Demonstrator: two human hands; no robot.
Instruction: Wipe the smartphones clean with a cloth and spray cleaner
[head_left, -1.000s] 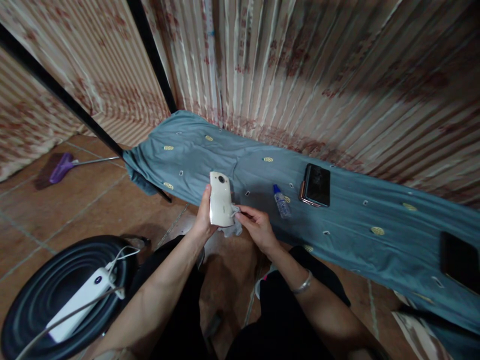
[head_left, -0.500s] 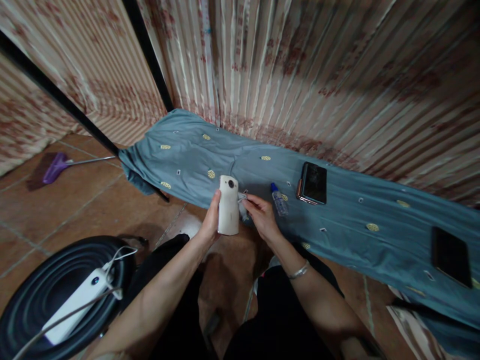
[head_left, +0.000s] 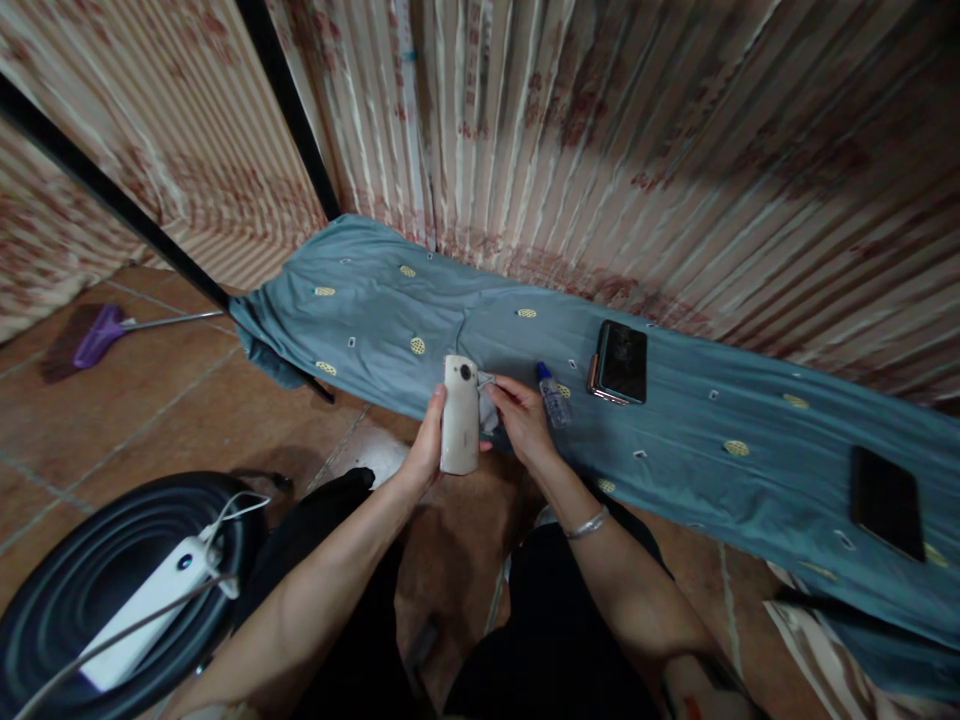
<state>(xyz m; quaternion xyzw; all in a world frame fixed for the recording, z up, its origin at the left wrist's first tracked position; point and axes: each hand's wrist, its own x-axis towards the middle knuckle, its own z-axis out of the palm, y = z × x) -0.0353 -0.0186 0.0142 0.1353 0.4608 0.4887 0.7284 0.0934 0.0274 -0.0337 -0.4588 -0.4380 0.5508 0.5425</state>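
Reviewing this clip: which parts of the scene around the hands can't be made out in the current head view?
- Front of the white phone: turned away, gripped by the left hand.
- Cloth in the right hand: mostly hidden behind phone and fingers.
- Small bottle: label too small to read.
- Dark phone at right: dim, blurred.
- Power strip cable: cut off by the lower-left edge.
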